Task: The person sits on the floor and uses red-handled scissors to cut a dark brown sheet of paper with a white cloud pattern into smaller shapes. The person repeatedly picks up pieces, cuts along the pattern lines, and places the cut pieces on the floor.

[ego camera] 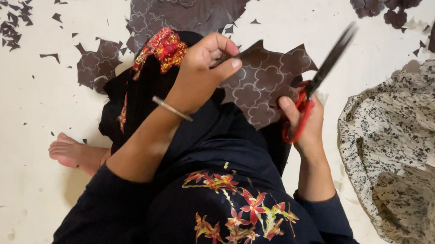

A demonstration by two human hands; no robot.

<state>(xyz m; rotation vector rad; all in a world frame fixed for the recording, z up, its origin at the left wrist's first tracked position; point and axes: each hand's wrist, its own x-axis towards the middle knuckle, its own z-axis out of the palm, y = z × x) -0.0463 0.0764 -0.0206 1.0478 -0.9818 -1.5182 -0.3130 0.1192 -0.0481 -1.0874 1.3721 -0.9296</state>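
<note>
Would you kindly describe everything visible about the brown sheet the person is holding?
The brown sheet is a thin, leather-like piece, dark brown, marked all over with flower-shaped outlines. Its edges are jagged and pointed where shapes look cut away. It is held roughly flat above the person's lap, the left hand pinching its left edge, the right hand at its right edge with red-handled scissors, whose blades are motion-blurred.

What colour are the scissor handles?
Red, with dark blades; the scissors show best in the head view, held in the right hand.
</note>
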